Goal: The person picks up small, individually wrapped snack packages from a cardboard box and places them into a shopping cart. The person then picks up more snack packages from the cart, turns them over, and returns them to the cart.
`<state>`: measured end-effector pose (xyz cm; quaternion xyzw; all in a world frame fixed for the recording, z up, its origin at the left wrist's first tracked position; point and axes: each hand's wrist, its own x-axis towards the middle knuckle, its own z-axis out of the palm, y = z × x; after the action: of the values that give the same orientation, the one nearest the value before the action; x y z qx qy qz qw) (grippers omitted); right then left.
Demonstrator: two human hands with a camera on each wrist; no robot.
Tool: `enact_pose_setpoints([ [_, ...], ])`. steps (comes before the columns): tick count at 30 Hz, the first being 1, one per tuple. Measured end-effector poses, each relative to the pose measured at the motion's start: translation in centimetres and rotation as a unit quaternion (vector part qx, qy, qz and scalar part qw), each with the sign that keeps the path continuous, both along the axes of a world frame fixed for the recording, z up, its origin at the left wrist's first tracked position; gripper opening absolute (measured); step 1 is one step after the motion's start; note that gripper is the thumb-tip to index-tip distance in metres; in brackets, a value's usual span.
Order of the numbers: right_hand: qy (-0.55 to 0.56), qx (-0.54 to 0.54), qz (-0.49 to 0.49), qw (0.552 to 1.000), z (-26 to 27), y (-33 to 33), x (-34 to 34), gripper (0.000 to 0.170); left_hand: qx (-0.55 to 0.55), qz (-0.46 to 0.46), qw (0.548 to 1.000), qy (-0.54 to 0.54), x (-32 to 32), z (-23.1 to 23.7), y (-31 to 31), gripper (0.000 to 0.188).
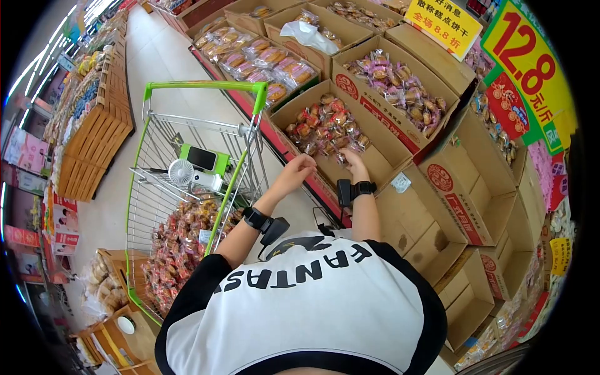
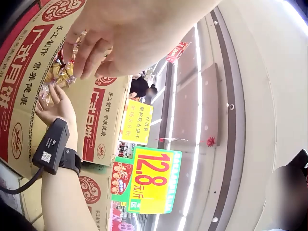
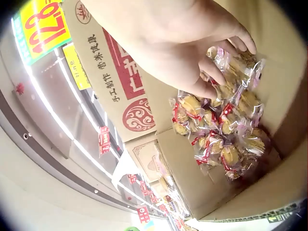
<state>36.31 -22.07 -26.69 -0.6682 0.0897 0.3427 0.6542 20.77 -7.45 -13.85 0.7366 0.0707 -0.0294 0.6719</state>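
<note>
Small pastries in clear, pink and red wrappers lie in a pile point(image 1: 325, 125) inside an open cardboard box point(image 1: 387, 164). My right hand point(image 1: 356, 164) reaches over the box's near side and holds a wrapped pastry point(image 3: 228, 62) at the pile's edge. In the right wrist view its thumb and fingers bend around this packet, with more packets just below. My left hand point(image 1: 297, 175) hovers over the box's near left edge. Its fingers point(image 2: 89, 55) are loosely bent with nothing between them, close to the pile in the left wrist view.
A green-handled shopping cart point(image 1: 147, 187) stands to the left, with red-wrapped packets point(image 1: 187, 244), a small white fan point(image 1: 181, 172) and a phone point(image 1: 202, 158). More cardboard boxes point(image 1: 459, 175) surround the pastry box. A price sign point(image 1: 525, 56) rises at the right.
</note>
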Motion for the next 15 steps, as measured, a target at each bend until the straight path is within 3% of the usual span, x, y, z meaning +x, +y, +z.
enact_pose_setpoints([
  [2,-0.003,0.03,0.011,0.999,-5.7,0.8,1.7,0.022,0.02,-0.029,0.999,-0.023,0.8,-0.6,0.1,0.009],
  [4,-0.01,0.058,0.023,0.998,-6.0,1.2,2.0,0.018,0.027,-0.045,0.999,-0.009,1.5,0.1,-0.1,0.009],
  [6,0.007,-0.013,-0.004,1.0,-5.1,1.6,1.4,0.012,0.034,-0.059,0.998,0.001,2.6,0.3,-0.1,0.009],
  [7,-0.012,-0.009,-0.07,0.997,-3.4,1.7,0.6,0.01,0.017,-0.077,0.997,-0.002,3.3,-0.2,0.0,0.01],
  [10,-0.02,-0.022,-0.07,0.997,-6.0,2.2,1.2,0.011,0.006,-0.111,0.994,-0.015,5.4,-2.0,0.3,0.01],
  [14,-0.039,-0.009,-0.088,0.995,-6.4,2.0,1.2,0.011,0.128,-0.089,0.988,0.024,7.6,-3.2,0.6,0.013],
  [15,-0.047,-0.02,-0.086,0.995,-5.7,2.0,1.0,0.007,0.144,-0.088,0.986,-0.007,8.5,-5.3,1.2,0.014],
])
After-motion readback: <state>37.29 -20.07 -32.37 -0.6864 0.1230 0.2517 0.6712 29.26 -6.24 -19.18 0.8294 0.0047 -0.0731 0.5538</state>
